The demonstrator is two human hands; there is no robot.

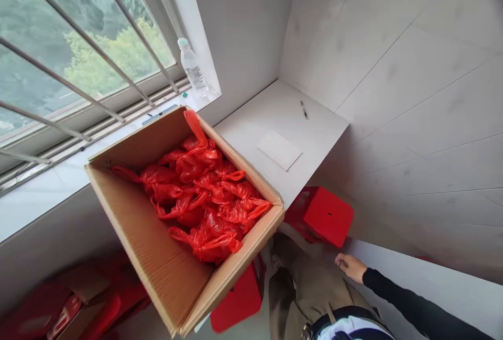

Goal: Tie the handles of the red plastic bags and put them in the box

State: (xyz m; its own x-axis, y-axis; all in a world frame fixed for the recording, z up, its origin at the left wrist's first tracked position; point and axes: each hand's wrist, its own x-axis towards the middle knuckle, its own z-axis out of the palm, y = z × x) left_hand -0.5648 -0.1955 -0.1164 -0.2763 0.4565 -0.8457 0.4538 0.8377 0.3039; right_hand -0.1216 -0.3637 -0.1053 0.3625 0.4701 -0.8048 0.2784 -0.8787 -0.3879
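An open cardboard box [157,256] sits tilted at the middle left, filled with several knotted red plastic bags [204,198]. My left hand is out of sight. My right hand [351,267], in a black sleeve, is at the lower right, well to the right of the box. Its fingers are curled and rest on the edge of a white surface [432,282]. I see nothing held in it. My trousers and belt [302,298] show between the box and that hand.
A red stool [326,214] stands by a white desk [275,114] that carries a sheet of paper [280,150] and a pen [304,110]. A water bottle [192,67] stands on the sill of a barred window [78,52]. More red things and cardboard [78,308] lie at the lower left.
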